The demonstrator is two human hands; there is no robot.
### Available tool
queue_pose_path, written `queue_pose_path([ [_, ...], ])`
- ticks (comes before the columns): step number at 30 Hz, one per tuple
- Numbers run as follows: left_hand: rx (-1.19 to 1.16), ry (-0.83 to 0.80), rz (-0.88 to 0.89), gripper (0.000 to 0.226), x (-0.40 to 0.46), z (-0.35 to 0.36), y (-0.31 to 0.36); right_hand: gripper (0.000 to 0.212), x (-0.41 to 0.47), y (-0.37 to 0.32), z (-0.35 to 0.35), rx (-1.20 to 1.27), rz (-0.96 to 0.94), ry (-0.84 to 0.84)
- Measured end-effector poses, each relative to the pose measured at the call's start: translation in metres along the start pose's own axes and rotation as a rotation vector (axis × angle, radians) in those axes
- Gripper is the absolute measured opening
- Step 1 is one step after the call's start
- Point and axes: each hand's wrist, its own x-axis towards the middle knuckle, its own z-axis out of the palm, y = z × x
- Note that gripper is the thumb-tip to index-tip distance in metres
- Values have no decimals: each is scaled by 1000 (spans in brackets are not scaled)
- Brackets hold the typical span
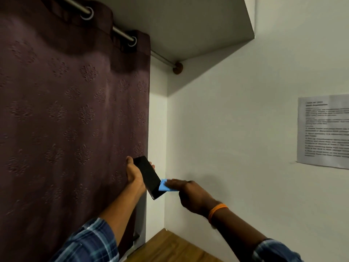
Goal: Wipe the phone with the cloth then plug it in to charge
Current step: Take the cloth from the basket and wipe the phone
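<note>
A black phone is held up in the air, tilted, with its dark screen facing me. My left hand grips it from behind along its left edge. A small blue cloth rests against the phone's lower right edge. My right hand holds that cloth, its fingers stretched flat over it. An orange band sits on the right wrist. No charger or cable is in view.
A dark purple patterned curtain hangs on a metal rod at left. White walls form a corner behind the hands. A printed paper sheet is stuck on the right wall. A wooden surface lies below.
</note>
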Motion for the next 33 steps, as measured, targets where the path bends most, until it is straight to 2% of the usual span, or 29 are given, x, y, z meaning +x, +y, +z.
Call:
queue_pose_path([
  [4,64,10,-1,76,-9,-6,-4,74,26,-11,-12,75,22,276],
  [7,139,-82,-60,81,-12,-16,-9,78,50,-27,-11,50,21,332],
  [9,182,-132,-74,80,-12,-19,-9,80,67,-37,-6,32,-15,295],
  [12,134,-171,-41,65,-11,-19,-9,74,85,-49,9,-28,-81,172],
  [15,138,-125,-10,60,-7,-21,-3,66,92,-55,32,-97,-96,35],
  [26,144,82,9,79,22,-37,7,77,68,-45,57,-99,-99,-162],
  [33,76,39,30,87,26,-34,15,88,35,-19,51,-84,-104,-245],
])
